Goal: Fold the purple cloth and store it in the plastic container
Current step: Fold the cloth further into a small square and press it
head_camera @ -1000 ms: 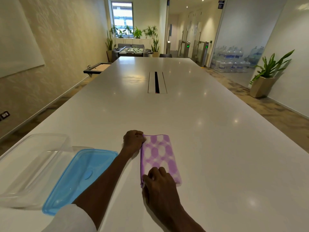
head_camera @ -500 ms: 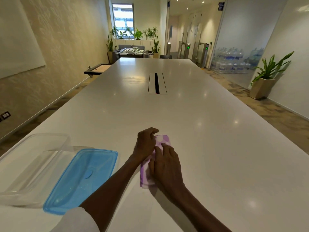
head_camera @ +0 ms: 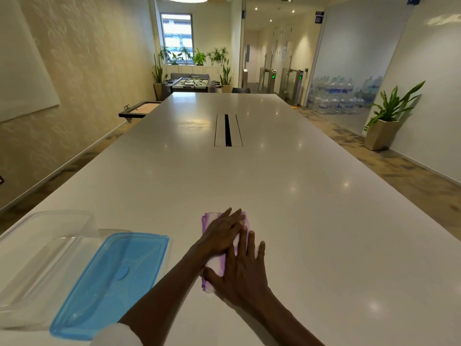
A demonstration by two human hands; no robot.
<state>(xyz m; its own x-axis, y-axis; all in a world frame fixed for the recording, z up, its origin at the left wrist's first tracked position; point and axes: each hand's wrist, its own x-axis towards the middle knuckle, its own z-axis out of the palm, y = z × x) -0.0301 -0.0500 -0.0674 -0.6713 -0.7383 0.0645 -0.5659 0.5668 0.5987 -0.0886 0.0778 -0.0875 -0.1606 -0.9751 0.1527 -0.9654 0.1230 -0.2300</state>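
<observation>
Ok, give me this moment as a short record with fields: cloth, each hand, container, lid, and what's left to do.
cloth: purple cloth, folded into a narrow strip, flat on the white table
left hand: fingers straight, pressing the cloth's far half
right hand: fingers spread flat, pressing the near half
container: clear plastic container, open, to the left of the cloth, nothing visible inside
lid: blue lid, off, lying between the container and the cloth
left to do: cloth not yet in the container
</observation>
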